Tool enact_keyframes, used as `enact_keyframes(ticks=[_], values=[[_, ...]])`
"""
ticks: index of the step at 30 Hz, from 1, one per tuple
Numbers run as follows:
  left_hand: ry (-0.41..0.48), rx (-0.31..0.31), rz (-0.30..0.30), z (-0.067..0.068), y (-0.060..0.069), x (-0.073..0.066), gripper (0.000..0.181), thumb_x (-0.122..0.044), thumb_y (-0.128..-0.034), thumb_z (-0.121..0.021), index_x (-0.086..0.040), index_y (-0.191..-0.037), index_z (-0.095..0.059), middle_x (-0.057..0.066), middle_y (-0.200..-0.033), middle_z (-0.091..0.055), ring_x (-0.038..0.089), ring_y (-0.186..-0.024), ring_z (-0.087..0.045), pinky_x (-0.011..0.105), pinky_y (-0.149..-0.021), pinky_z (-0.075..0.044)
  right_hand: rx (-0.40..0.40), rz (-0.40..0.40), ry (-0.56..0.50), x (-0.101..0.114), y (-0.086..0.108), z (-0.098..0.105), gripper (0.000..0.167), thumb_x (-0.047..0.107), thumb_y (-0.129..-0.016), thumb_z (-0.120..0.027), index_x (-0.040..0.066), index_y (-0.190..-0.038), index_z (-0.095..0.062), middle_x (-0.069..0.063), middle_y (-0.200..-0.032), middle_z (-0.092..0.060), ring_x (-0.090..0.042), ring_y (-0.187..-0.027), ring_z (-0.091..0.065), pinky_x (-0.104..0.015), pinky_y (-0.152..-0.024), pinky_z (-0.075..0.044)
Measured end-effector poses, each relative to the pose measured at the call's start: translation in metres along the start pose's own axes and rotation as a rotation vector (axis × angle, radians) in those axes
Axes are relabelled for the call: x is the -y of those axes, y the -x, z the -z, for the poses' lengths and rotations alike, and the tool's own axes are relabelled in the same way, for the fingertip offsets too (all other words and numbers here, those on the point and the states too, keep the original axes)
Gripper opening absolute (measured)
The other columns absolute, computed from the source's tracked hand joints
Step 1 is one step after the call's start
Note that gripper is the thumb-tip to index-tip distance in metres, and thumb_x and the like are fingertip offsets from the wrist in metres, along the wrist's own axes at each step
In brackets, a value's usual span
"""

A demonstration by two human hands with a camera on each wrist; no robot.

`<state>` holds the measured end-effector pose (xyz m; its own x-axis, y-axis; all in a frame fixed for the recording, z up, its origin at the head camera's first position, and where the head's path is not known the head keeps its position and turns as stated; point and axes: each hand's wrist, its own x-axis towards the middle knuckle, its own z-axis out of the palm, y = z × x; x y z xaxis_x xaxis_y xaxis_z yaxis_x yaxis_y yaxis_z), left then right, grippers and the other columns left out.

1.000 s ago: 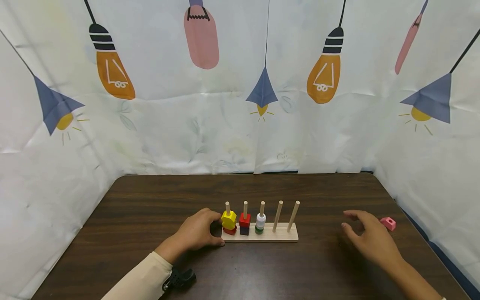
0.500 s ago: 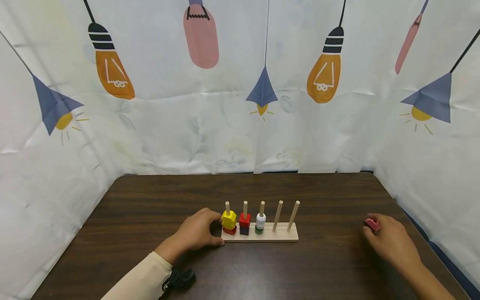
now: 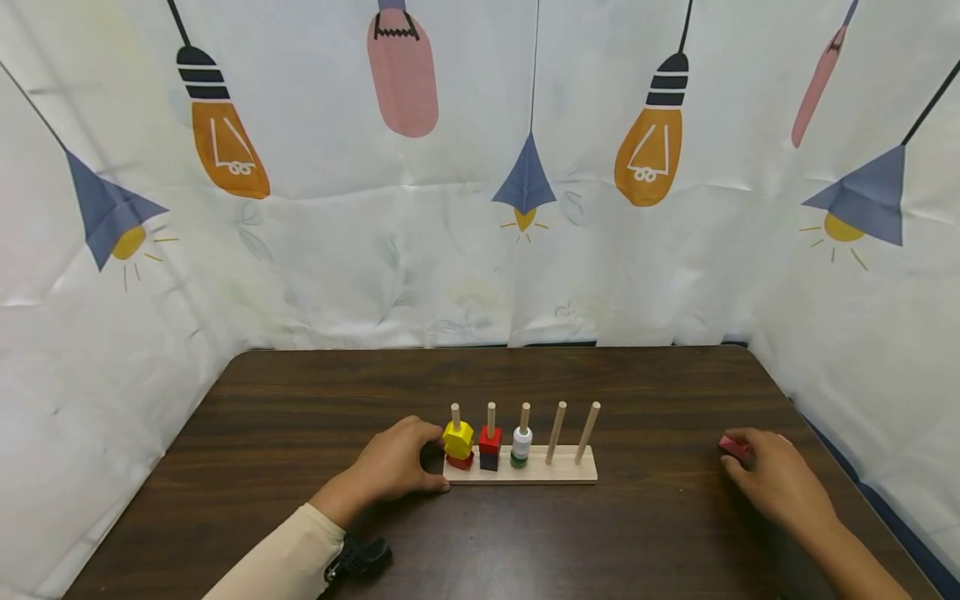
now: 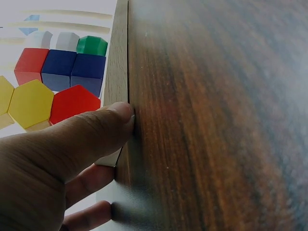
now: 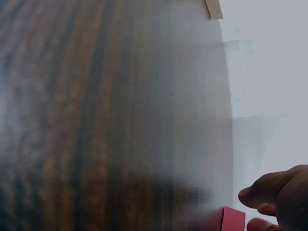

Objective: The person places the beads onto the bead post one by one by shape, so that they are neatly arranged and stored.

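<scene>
On the table a wooden peg stand [image 3: 555, 472] carries upright pegs. Yellow [image 3: 457, 440] and red [image 3: 459, 461] hexagonal blocks sit on its leftmost peg. Red [image 3: 490, 440] and dark blue cubes [image 3: 489, 461] fill the second; white [image 3: 521, 440] and green blocks [image 3: 518, 458] are on the third. Two right-hand pegs [image 3: 588, 432] are bare. My left hand [image 3: 397, 462] grips the stand's left end, thumb along the front edge in the left wrist view. Far right, my right hand [image 3: 787, 479] pinches a pinkish-red block [image 3: 737, 448], also low in the right wrist view [image 5: 233, 219].
The dark wood-grain table [image 3: 637, 533] has its right edge close to my right hand. A pale curtain [image 3: 450, 250] printed with lamps and bulbs hangs behind and at both sides. A small pink patch [image 3: 783, 438] peeks out behind my right hand.
My right hand has moved right onto the pinkish-red block, which then shifts slightly left with the fingers. My left hand and the stand keep their place.
</scene>
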<state>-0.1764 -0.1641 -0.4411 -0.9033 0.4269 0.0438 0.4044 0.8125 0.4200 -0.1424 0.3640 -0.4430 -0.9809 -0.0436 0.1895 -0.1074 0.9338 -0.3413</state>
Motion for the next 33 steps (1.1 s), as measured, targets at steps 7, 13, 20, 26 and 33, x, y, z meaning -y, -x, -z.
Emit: enact_keyframes(ticks=[7,13,20,26,33], values=[[-0.009,-0.001,-0.001,0.001,0.0,0.0,0.044,-0.039,-0.0681,-0.096,-0.023,-0.1,-0.07,-0.007,-0.102,-0.063,0.015,-0.097,-0.059,0.048,-0.077,-0.053,-0.017,-0.007,-0.002,-0.001,-0.004,-0.001,0.043,0.006,-0.086,-0.075,-0.013,-0.122,-0.06,-0.031,-0.103,-0.065,-0.044,-0.089,-0.064,-0.059,-0.071,-0.05],[-0.01,0.002,0.002,0.001,0.0,0.0,0.045,-0.04,-0.0683,-0.095,-0.022,-0.101,-0.071,-0.007,-0.103,-0.063,0.015,-0.098,-0.059,0.048,-0.077,-0.053,-0.016,0.003,-0.044,0.002,-0.012,-0.004,0.032,0.006,-0.087,-0.076,-0.011,-0.112,-0.065,-0.022,-0.095,-0.071,-0.032,-0.079,-0.069,-0.05,-0.064,-0.053],[-0.001,0.003,-0.002,0.0,0.0,0.0,0.045,-0.04,-0.068,-0.095,-0.023,-0.101,-0.07,-0.006,-0.104,-0.062,0.016,-0.097,-0.059,0.049,-0.077,-0.053,0.06,0.033,-0.037,0.017,-0.022,-0.009,0.024,0.018,-0.089,-0.08,0.0,-0.103,-0.071,-0.005,-0.087,-0.069,-0.018,-0.071,-0.056,-0.041,-0.063,-0.047],[-0.001,0.006,0.006,0.0,0.0,0.001,0.045,-0.039,-0.0682,-0.095,-0.023,-0.101,-0.07,-0.006,-0.104,-0.062,0.016,-0.097,-0.059,0.049,-0.078,-0.053,0.11,0.056,-0.043,0.031,-0.029,-0.014,0.026,0.018,-0.087,-0.081,0.004,-0.106,-0.069,-0.002,-0.089,-0.068,-0.017,-0.077,-0.061,-0.044,-0.066,-0.05],[0.002,0.009,0.006,0.0,0.0,0.0,0.044,-0.039,-0.0683,-0.095,-0.023,-0.101,-0.07,-0.006,-0.104,-0.062,0.016,-0.098,-0.059,0.048,-0.079,-0.053,0.122,0.103,-0.052,0.05,-0.035,-0.018,0.022,0.022,-0.088,-0.081,0.012,-0.104,-0.07,0.003,-0.088,-0.068,-0.014,-0.076,-0.061,-0.042,-0.064,-0.049]])
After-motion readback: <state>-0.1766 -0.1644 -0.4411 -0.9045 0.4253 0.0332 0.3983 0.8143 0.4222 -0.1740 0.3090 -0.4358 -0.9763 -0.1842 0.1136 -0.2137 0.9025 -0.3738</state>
